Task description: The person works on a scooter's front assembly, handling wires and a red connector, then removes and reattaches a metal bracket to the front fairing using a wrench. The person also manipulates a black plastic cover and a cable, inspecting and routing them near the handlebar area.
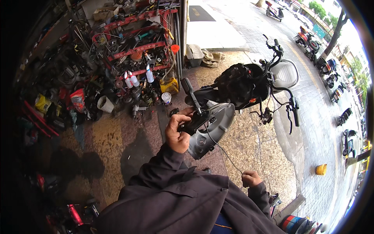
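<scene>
My left hand (177, 132) is raised and grips a black handlebar lever part (193, 117) with a lever sticking upward. Under it sits a grey curved scooter cover panel (212, 130). A thin cable (225, 153) runs from that part down to my right hand (251, 179), which is closed and pinching the cable's end near my chest. Both arms wear dark grey jacket sleeves. A black scooter (249, 84) with its handlebars turned stands just beyond the panel.
A red shelf rack (134, 43) crammed with tools, spray bottles and parts stands at the back left, with more parts piled on the floor. A white tub (166, 97) sits near it. A yellow object (321, 169) lies on the paved ground at right. Parked scooters (309, 41) line the street.
</scene>
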A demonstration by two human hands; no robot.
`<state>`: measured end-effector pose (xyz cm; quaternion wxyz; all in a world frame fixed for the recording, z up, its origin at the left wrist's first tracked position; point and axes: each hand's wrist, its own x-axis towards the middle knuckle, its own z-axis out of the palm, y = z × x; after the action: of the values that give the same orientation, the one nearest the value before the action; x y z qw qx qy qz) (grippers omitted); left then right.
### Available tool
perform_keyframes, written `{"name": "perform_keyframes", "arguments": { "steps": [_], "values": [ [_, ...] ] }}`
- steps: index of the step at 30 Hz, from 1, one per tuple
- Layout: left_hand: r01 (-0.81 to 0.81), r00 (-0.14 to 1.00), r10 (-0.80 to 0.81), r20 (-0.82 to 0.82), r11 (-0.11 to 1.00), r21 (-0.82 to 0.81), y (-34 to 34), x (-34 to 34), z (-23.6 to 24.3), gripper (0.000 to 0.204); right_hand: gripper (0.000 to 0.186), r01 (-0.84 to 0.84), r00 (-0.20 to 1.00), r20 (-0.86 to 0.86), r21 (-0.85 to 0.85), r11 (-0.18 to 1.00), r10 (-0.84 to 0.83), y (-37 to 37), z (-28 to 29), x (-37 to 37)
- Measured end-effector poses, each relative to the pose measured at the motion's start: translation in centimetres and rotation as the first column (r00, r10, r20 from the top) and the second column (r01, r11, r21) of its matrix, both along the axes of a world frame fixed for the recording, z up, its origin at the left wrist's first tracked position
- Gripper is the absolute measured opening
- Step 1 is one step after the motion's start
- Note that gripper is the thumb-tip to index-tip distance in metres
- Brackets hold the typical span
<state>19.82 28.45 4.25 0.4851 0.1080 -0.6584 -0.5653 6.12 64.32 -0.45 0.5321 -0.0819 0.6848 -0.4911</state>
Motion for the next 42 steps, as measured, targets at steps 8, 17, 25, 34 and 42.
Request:
{"name": "perform_keyframes", "arguments": {
  "steps": [8,17,25,34,42],
  "values": [
    [-0.028,0.999,0.028,-0.031,1.0,0.012,0.5,-0.1,0.7,0.033,0.02,-0.01,1.0,0.003,-0.045,0.999,0.01,-0.1,-0.7,-1.4],
    [0.12,0.991,-0.088,-0.104,0.927,0.355,0.3,-0.6,1.5,0.063,0.02,0.086,0.994,-0.062,-0.126,0.988,-0.095,-0.1,-0.7,-2.9],
    [0.568,0.701,-0.68,-0.216,0.349,0.745,-2.3,-0.7,-0.5,0.079,0.016,0.257,0.922,-0.176,-0.389,0.885,-0.345,2.4,2.7,-7.1],
    [0.475,0.754,-0.657,-0.012,0.531,0.702,-1.6,-2.8,-2.3,0.073,0.021,0.544,0.702,-0.172,-0.498,0.675,-0.692,-0.4,8.8,-9.3],
    [0.364,0.804,-0.592,0.05,0.558,0.746,-1.7,-1.8,-5.8,0.062,0.013,0.585,0.782,0.264,-0.623,0.519,-0.564,-1.7,10.0,-8.5]
  ]
}}
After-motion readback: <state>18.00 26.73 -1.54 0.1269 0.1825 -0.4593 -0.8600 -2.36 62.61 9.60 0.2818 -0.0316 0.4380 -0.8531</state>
